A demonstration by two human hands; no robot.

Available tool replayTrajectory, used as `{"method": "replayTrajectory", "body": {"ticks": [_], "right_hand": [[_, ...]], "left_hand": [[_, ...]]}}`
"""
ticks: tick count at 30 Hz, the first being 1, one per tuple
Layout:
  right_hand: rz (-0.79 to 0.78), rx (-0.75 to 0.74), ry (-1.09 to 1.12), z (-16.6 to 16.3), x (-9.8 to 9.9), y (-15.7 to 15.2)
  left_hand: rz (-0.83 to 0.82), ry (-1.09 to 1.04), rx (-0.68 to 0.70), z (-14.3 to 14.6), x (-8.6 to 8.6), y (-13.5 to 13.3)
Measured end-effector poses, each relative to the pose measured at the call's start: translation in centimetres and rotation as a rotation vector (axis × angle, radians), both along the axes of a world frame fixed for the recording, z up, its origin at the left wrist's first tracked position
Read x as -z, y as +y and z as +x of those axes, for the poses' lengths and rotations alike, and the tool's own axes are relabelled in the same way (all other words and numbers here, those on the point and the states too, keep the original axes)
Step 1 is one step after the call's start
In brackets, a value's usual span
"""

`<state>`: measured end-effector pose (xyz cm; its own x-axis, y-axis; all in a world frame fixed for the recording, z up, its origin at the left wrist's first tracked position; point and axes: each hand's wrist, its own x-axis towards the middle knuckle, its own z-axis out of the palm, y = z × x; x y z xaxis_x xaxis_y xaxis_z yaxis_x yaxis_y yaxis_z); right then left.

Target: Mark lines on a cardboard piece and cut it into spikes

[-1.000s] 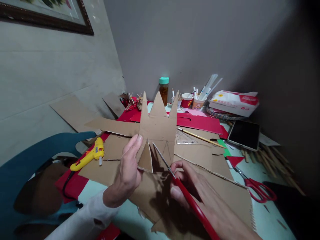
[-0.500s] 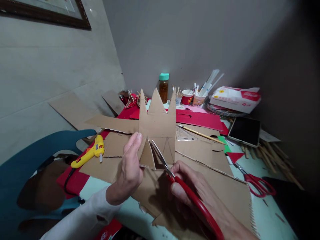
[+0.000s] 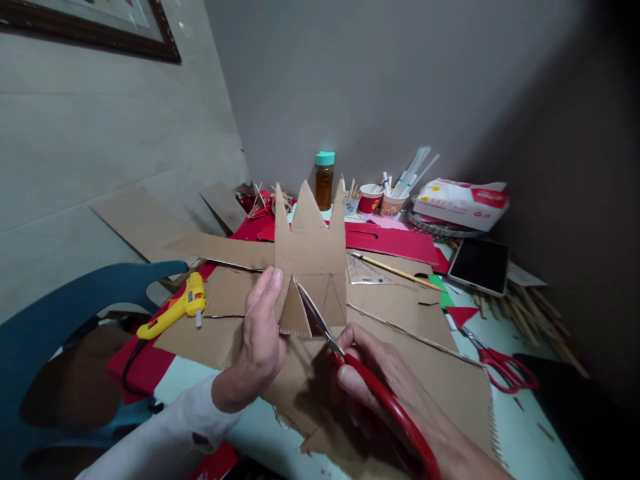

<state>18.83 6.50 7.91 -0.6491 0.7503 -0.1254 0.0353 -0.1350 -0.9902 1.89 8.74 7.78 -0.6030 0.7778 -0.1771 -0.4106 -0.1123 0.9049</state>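
My left hand (image 3: 257, 340) pinches the lower left edge of a brown cardboard piece (image 3: 311, 257) with three pointed spikes on top, holding it upright above the table. My right hand (image 3: 387, 377) grips red-handled scissors (image 3: 350, 363). Their blades are nearly shut inside a slanted cut in the cardboard's lower part, beside a triangular flap. Pencil lines mark the cardboard near the cut.
Large cardboard sheets (image 3: 400, 313) and red paper (image 3: 395, 241) cover the table. A yellow glue gun (image 3: 173, 310) lies at left, a second pair of red scissors (image 3: 500, 365) at right. A jar (image 3: 324, 180), cups of pens (image 3: 383, 199), a tissue pack (image 3: 463, 203) and a tablet (image 3: 479, 265) stand behind. A blue chair (image 3: 65, 320) is at left.
The scissor blades have closed further along the slanted cut toward the flap's tip. The cardboard piece and both hands have shifted slightly left.
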Motion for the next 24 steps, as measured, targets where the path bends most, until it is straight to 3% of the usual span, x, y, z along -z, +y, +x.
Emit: {"method": "replayTrajectory", "body": {"ticks": [7, 14, 24], "right_hand": [[-0.049, 0.046, -0.003, 0.1, 0.7, 0.1], [0.094, 0.071, -0.026, 0.6, 1.1, 0.7], [0.17, 0.117, 0.048, 0.7, 1.2, 1.5]], "left_hand": [[0.031, 0.026, 0.051, 0.4, 0.9, -0.3], [0.183, 0.123, 0.374, 0.1, 0.9, -1.2], [0.141, 0.347, 0.433, 0.1, 0.9, -2.4]]}}
